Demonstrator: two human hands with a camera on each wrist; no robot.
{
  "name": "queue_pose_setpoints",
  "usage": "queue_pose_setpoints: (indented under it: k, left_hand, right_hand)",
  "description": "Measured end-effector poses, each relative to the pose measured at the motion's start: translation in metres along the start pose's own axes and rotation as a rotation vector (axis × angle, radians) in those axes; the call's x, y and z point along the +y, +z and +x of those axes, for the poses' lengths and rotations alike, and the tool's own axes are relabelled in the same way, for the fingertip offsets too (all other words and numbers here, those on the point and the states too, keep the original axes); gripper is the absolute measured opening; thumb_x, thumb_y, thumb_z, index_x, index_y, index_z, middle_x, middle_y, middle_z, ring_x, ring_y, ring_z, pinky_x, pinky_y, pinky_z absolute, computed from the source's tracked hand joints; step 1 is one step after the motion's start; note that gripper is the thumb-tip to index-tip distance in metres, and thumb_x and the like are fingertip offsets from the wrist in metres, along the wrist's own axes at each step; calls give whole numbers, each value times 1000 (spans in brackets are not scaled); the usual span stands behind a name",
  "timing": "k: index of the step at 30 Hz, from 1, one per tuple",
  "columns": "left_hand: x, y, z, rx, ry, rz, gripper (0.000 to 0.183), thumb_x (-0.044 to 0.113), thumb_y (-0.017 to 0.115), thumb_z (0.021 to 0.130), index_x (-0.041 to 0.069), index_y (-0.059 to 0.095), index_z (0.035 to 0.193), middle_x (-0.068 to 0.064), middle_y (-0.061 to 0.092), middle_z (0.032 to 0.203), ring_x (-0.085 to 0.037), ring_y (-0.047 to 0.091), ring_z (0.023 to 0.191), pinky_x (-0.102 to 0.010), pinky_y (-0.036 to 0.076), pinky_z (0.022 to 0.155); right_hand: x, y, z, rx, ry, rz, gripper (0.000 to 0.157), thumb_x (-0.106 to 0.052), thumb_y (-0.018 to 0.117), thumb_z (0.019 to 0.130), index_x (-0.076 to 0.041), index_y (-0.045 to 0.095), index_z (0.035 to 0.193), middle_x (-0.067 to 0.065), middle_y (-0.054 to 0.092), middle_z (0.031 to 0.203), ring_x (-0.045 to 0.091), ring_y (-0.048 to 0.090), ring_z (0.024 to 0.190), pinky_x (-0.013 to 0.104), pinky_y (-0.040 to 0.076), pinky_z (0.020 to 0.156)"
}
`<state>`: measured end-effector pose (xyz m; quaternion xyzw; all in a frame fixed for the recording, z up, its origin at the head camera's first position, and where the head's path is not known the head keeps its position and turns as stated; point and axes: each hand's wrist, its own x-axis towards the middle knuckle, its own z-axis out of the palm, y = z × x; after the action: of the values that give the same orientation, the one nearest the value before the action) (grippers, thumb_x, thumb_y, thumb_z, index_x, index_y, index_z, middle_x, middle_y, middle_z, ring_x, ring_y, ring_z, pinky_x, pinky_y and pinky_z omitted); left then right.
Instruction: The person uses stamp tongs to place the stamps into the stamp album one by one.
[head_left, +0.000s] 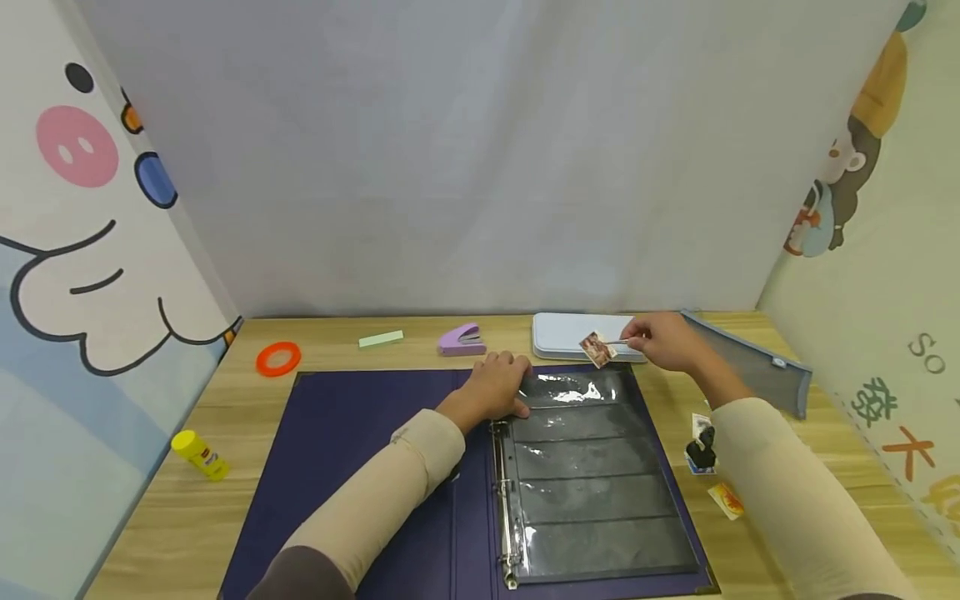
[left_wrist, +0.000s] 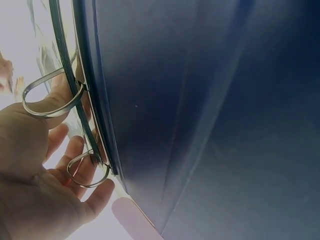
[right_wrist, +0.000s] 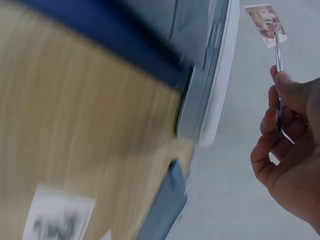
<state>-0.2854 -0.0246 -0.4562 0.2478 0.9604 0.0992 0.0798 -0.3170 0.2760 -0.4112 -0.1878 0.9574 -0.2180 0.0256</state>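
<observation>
My right hand point(head_left: 663, 340) pinches metal tweezers point(head_left: 617, 342); a small brown-and-white stamp point(head_left: 597, 350) is in their tips, above the album's top edge. In the right wrist view the tweezers point(right_wrist: 278, 57) grip the stamp point(right_wrist: 267, 22) by one corner. A navy ring binder album point(head_left: 360, 467) lies open, with a black page of clear strip pockets point(head_left: 592, 462) on its right side. My left hand point(head_left: 491, 387) rests at the page's upper left corner, by the rings. In the left wrist view its fingers point(left_wrist: 82, 172) lie loosely spread near a metal ring point(left_wrist: 47, 114).
Behind the album are a pale tin case point(head_left: 577, 329), a purple stapler point(head_left: 461, 340), a green strip point(head_left: 380, 339) and an orange tape ring point(head_left: 278, 358). A yellow glue stick point(head_left: 200, 456) lies left. On the right are a grey pouch point(head_left: 757, 367), a black object point(head_left: 701, 450) and a loose stamp point(head_left: 726, 501).
</observation>
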Motion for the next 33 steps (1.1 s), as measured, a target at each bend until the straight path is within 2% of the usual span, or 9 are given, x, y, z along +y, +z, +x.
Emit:
queue_pose_setpoints:
  k: [4,8,14,18,24,33]
  left_hand:
    - [0,2,1,8,9,13,62,43,79,74,19,50,124,-6,55,122,-25,49,113,-44,41,96]
    - [0,3,1,21,23,13,62,44,79,73,19,50,123,-6,55,121,-24,50,112,-43,41,95]
    - [2,4,-1,32,38,30,62,44,80,72,19,50,120,-6,55,118,-24,50,108,-41,42,90]
    - [2,3,-2,37,35,26,62,43,80,72,19,50,120,-6,55,118,-24,50,108,-41,41,90]
    - [1,2,-3,46,30,27,61,44,80,73,20,50,120,-5,55,117,-23,50,107,-41,41,89]
    - [-1,1,-3,47,24,30,61,44,80,73,20,50,121,-5,55,117,-23,51,108,-41,42,90]
  right_hand:
    - [-19,13,20,27,-31,-18,13,-10,58,93,-5,70,97,8,69,86,16,54,71,35,43,68]
    - [-31,28,33,23,-80,-52,12,-8,60,89,-7,72,91,5,71,83,16,56,71,37,45,69]
    - [-47,46,43,-95,-144,-155,10,-7,64,85,-13,72,83,0,70,81,15,59,76,39,47,76]
    - [-60,50,47,-180,-193,-267,9,-9,66,85,-16,72,82,-3,68,81,13,58,77,38,48,78]
    - [-71,50,51,-279,-219,-350,11,-7,68,83,-17,73,83,-4,67,82,13,58,76,36,50,77]
    - [-72,53,56,-299,-232,-362,12,-7,68,83,-18,73,81,-4,68,80,12,57,74,36,50,78]
